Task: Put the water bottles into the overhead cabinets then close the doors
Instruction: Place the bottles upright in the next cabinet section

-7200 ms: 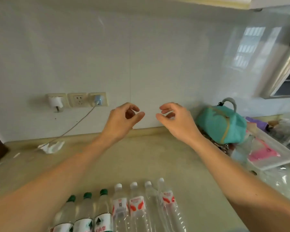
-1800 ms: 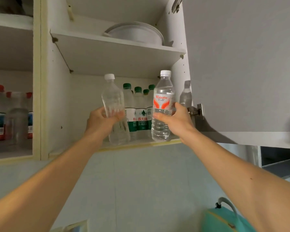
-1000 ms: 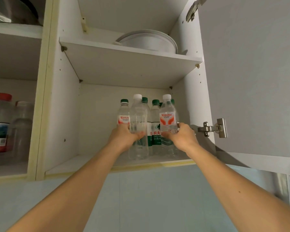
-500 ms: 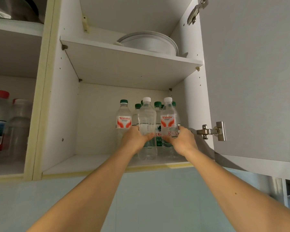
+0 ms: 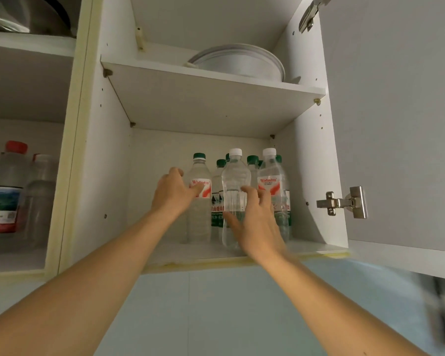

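The open overhead cabinet's lower shelf point(image 5: 152, 250) holds several water bottles. My left hand point(image 5: 174, 194) grips a green-capped bottle with a red label point(image 5: 200, 219) at the left of the group, thumb on the label. To its right stands a clear white-capped bottle without a label point(image 5: 235, 181), then a white-capped bottle with a red label point(image 5: 270, 176). My right hand point(image 5: 254, 222) is in front of these two with fingers spread, fingertips at the clear bottle. More green-capped bottles point(image 5: 252, 160) stand behind.
The grey cabinet door point(image 5: 396, 124) stands open at the right on its metal hinge point(image 5: 342, 202). A white dish point(image 5: 237, 60) sits on the upper shelf. The open left cabinet holds red-capped bottles point(image 5: 8, 188) below and a metal pot point(image 5: 23, 14) above.
Both carried bottles now stand on the shelf. My left hand let go of the clear bottle and moved left onto the green-capped one. My right hand released the red-label bottle and spread its fingers.
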`<state>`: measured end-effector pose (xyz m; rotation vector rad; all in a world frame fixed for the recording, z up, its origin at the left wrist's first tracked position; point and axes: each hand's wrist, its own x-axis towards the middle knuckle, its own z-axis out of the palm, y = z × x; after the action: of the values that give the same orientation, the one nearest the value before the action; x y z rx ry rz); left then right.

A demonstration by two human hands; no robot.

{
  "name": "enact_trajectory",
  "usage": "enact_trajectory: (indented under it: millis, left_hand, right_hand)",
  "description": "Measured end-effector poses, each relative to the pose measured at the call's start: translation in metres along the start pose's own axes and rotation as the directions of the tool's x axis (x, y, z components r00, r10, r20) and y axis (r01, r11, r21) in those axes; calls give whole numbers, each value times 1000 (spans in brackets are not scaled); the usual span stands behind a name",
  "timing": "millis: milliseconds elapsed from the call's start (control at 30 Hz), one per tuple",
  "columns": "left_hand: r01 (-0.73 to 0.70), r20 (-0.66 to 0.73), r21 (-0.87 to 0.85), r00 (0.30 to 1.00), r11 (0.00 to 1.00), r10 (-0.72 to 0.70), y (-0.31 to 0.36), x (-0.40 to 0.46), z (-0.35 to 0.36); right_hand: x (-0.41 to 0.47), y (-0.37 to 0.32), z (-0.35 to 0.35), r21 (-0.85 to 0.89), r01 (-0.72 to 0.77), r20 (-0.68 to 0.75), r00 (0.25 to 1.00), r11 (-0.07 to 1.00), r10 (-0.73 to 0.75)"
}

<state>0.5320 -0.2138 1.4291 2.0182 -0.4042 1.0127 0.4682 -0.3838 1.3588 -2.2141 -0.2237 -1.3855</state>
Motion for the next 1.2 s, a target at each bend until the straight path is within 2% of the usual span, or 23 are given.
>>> enact_trajectory:
  millis: [100,233,300,400,533,667,767,900,1033,1133,1200]
  left_hand:
    - [65,107,-29,992,997,-61,-17,14,5]
    - [121,225,-93,969,988,-97,-28,30,9]
    - [125,285,-108,954,986,-89,-28,37,12]
    - [122,363,-144,930,982,-62,-29,44,20]
    - [112,375,-173,926,978,-40,-34,44,31]
    - [99,378,-162,925,982,-31,-34,44,26]
    - [102,368,-149,929,984,-40,-34,39,17]
    - [122,358,-109,931,987,-76,-43,36,-6]
    - [174,294,-101,946,979,-138,-59,33,-33]
    - [201,188,-66,965,977,-186,-68,31,-41]
    - [215,111,-31,971,976,-211,-71,29,-41]
  right_hand:
    - [3,8,3,49,-9,-50,999,999,12]
    - [4,18,0,148,14,-269,963,989,26]
    - [2,17,-3,130,13,-284,959,991,25]
    - [2,16,-3,102,-70,-221,971,992,92]
    - [6,19,1,68,-140,-132,980,988,148]
    - [12,18,-1,87,-253,67,966,963,248]
    - [13,17,1,48,-234,177,959,971,222]
    - [12,15,-1,15,-224,203,955,975,216]
    - [11,14,-3,21,-198,228,955,980,188]
    - [14,5,-2,50,-215,279,941,975,193]
    - [20,-4,0,9,-199,333,925,980,185]
